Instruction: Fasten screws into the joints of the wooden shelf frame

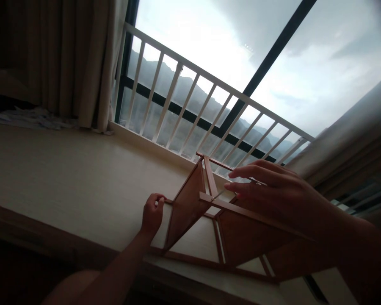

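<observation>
A brown wooden frame structure with thin slats and flat panels (190, 203) stands on a pale window ledge (66, 173). My left hand (152, 212) is closed in a pinch on a slat at the frame's lower left corner. My right hand (269, 186) reaches in from the right, fingers stretched out and lying over the frame's top rail; it grips nothing that I can see.
A white railing (190, 97) runs along the big window behind the ledge, with a dark diagonal window bar (273, 46). Beige curtains (76, 59) hang at the left, crumpled cloth (34, 116) beneath them. A second curtain (352, 131) fills the right.
</observation>
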A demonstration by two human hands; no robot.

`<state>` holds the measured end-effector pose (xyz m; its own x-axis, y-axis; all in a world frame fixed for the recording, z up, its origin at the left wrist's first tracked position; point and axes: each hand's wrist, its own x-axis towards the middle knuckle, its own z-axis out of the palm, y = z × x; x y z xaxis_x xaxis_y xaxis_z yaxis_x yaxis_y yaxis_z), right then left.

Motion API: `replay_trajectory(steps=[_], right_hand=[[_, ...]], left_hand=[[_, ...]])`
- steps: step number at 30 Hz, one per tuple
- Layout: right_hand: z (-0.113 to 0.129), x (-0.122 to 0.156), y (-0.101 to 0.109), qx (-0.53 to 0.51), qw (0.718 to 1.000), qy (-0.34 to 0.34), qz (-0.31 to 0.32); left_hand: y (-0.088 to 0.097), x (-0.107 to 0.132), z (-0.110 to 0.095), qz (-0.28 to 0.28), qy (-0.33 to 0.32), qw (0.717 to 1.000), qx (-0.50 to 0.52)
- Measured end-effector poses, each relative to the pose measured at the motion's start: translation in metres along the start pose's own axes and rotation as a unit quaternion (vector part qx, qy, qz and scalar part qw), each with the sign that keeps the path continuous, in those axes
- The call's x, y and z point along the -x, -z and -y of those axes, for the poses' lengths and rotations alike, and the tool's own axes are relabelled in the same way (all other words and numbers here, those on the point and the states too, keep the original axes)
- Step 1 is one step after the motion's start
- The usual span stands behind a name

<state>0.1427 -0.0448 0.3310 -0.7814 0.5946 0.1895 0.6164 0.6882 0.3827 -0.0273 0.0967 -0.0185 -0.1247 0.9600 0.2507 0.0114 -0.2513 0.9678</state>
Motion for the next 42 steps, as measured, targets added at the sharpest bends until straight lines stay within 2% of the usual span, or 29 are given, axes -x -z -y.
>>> replay_trajectory(steps=[7,11,15,19,22,25,29,36,42], right_hand=[[-0.001,-0.01,-0.004,-0.066,0.998,-0.024,0.002],[0.008,-0.021,-0.011,-0.078,0.988,-0.133,0.028],[0.018,-0.036,-0.015,-0.075,0.963,-0.25,0.059],[0.018,-0.042,-0.014,-0.087,0.954,-0.281,0.064],[0.013,-0.04,-0.007,-0.069,0.961,-0.266,0.037],[0.007,-0.036,0.004,-0.074,0.975,-0.211,0.01],[0.002,-0.027,0.011,-0.083,0.988,-0.127,0.029],[0.005,-0.021,0.002,-0.1,0.995,-0.014,0.022],[0.001,-0.019,-0.005,-0.107,0.994,-0.001,0.021]], left_hand=[[-0.008,0.005,0.0,0.008,0.005,1.0,0.008],[-0.009,0.005,0.0,0.011,0.007,1.0,0.005],[-0.009,0.005,0.0,0.017,0.016,1.0,0.006],[-0.01,0.005,-0.002,0.02,0.019,1.0,0.013],[-0.011,0.006,-0.004,0.021,0.019,0.999,0.017],[-0.01,0.006,-0.006,0.023,0.017,0.999,0.019],[-0.008,0.006,-0.006,0.024,0.019,0.999,0.02],[-0.005,0.004,-0.002,0.019,0.022,0.999,0.019],[-0.005,0.005,0.0,0.02,0.022,0.999,0.022]])
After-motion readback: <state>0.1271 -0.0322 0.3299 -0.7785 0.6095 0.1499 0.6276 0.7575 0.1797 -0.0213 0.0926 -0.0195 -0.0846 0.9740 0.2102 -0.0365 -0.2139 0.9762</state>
